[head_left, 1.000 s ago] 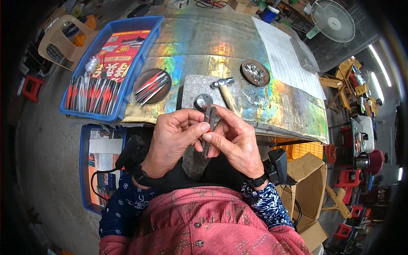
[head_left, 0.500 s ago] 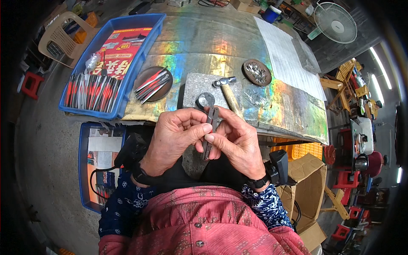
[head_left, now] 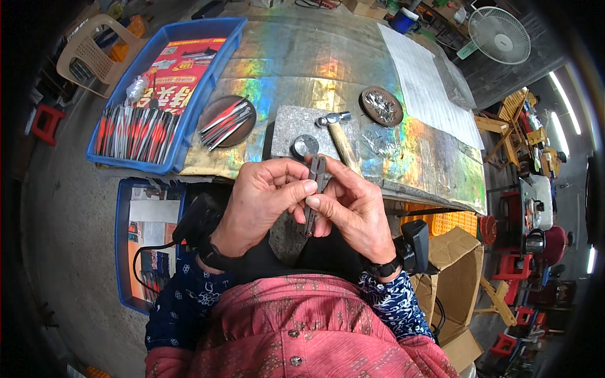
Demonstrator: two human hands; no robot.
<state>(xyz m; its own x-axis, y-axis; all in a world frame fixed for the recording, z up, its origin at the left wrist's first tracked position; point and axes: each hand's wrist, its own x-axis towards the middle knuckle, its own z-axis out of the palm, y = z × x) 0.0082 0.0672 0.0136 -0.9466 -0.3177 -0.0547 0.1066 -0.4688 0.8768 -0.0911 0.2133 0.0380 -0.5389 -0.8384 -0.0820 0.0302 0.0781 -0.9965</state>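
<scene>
– Where is the slim metal piece (head_left: 319,167) held?
– Above the lap (head_left: 329,255), pinched by left hand (head_left: 259,200) and right hand (head_left: 354,214).
– Is it finished?
– Seemingly not; whether the strips (head_left: 135,135) stacked in the blue tray (head_left: 204,104) are done cannot be told.

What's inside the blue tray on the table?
The blue tray holds a row of red, black and whitish strips, some crumpled clear plastic and a red printed sheet. Whatever is under those is covered.

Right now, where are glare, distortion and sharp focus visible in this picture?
Head view: rainbow glare streaks the tabletop, whose right edge curves; head view: the tube lights look overexposed; head view: the left hand and right hand appear reasonably sharp.
</scene>
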